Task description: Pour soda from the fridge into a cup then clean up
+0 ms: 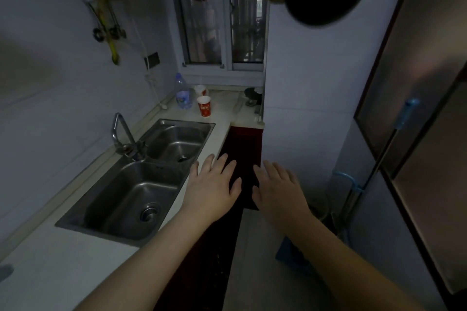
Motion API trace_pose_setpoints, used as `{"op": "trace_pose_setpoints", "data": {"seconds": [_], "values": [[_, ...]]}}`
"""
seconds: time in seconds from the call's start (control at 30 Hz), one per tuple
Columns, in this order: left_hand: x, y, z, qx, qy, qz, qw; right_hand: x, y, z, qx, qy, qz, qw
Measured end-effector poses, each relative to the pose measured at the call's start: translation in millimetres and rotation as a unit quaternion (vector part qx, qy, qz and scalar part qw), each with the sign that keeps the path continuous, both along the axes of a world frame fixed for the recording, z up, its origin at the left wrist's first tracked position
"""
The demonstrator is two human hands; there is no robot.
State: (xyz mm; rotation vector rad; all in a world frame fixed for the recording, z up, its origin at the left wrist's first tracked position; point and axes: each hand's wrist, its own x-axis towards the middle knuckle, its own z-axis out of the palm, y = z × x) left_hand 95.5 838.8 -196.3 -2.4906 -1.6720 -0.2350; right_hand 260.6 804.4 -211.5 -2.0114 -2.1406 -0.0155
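Both arms reach forward, left hand (213, 185) and right hand (278, 188) palm-down, fingers (274, 170) spread, holding nothing.

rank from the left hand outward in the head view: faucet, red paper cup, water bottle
From the left hand:
1. faucet, to its left, between the sink basins
2. red paper cup, ahead on the counter
3. water bottle, just behind and left of the cup

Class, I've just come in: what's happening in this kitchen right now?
A person stands between the counter and the fridge, whose doors are shut. Both hands, left and right, are held out flat, open and empty. A red paper cup waits on the counter beside a clear bottle, past the double sink. No soda is out yet.
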Motion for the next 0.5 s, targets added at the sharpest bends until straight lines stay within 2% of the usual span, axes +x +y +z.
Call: {"op": "trace_pose_setpoints", "data": {"seconds": [0.2, 0.5], "values": [[14, 62, -12, -0.007, -0.002, 0.012, 1.0, 12, 65, -4, 0.018, -0.003, 0.014, 1.0], [7, 190, -29, -0.004, -0.022, 0.03, 0.999, 8, 202, -11, -0.006, -0.008, 0.041, 0.999]]}}
